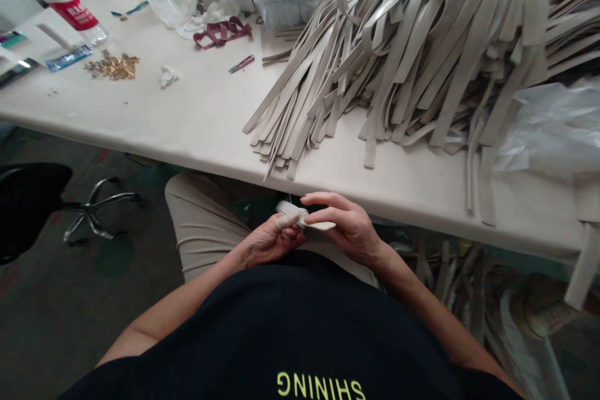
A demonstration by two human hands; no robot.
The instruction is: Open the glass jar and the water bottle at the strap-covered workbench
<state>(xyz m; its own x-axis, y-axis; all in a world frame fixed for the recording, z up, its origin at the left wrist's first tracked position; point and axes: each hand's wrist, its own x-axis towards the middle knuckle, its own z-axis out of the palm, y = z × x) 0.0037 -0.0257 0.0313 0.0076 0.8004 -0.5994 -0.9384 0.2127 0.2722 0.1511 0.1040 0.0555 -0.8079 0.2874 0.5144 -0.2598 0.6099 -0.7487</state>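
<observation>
Both hands (309, 228) pinch beige strip (321, 225) below table (201, 119) w/ strap pile (412, 56).

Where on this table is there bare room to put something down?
Bare: the table between the gold hardware pile, the snips and the near edge; also the edge strip before the beige strap heap. Crowded: the far left by the bottle, and the whole right side.
</observation>
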